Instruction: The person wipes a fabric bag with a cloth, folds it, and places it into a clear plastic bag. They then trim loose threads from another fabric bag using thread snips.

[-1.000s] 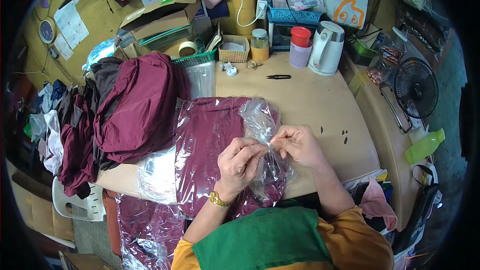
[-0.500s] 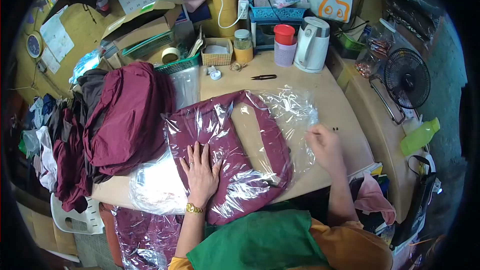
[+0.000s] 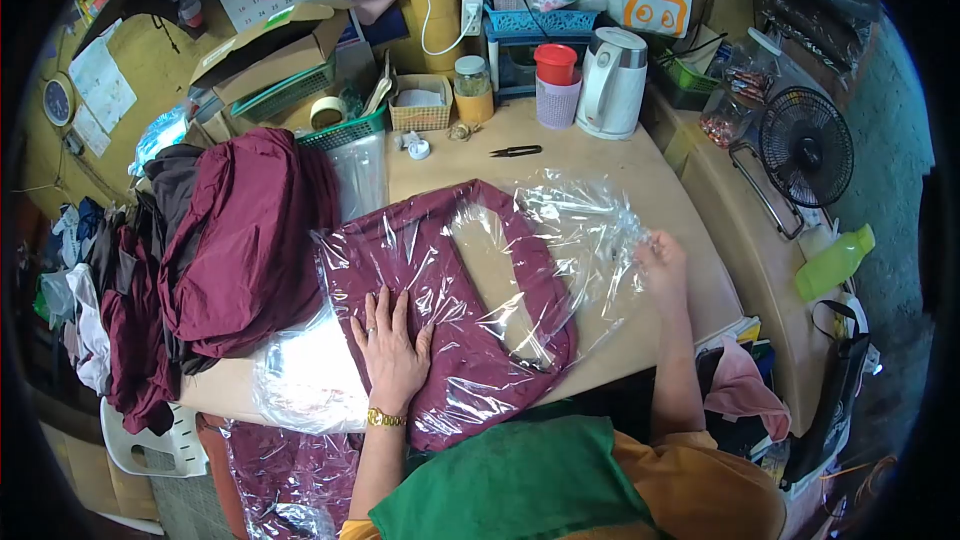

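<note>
A folded maroon garment lies inside a clear plastic bag on the table. The bag's loose end spreads to the right, past the fabric. My left hand rests flat on the bagged garment, fingers spread. At the bag's gathered right edge, my right hand has its fingers closed on the plastic. Left of the bag is a heap of maroon and dark garments. Shiny clear plastic bags lie at the table's front edge, by my left wrist.
Thread snips lie behind the bag. Along the back stand a white electric kettle, a red-lidded cup, a jar and baskets. To the right are a black fan and a green bottle.
My right hand has moved slightly right and upward, and the bag's loose end is drawn tighter toward it. My left hand keeps its place on the garment. The view has shifted slightly.
</note>
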{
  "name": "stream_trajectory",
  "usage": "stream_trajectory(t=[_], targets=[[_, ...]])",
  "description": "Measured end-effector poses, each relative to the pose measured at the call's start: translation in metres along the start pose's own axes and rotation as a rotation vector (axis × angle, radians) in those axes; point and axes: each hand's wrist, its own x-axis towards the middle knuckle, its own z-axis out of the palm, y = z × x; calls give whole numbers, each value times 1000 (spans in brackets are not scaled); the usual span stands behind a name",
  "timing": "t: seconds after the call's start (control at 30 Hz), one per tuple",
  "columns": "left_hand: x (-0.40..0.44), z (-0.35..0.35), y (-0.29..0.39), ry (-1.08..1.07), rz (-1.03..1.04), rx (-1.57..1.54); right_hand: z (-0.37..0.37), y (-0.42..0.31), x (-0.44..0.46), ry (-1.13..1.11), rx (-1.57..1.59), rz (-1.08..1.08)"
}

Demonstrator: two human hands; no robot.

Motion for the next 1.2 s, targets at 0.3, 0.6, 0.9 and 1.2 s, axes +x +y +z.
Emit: stream_trajectory(t=[0.3, 0.6, 0.9, 1.2], targets=[[1, -1, 0, 21, -3, -21, -32, -12, 31, 372, -256, -384], [1, 0, 1, 30, 6, -19, -91, -37, 72, 475, -1025, -276], [0, -1, 1, 46, 13, 3, 56, 6, 136, -355, -738, -272], [2, -2, 3, 14, 13, -2, 22, -54, 143, 107, -56, 261]])
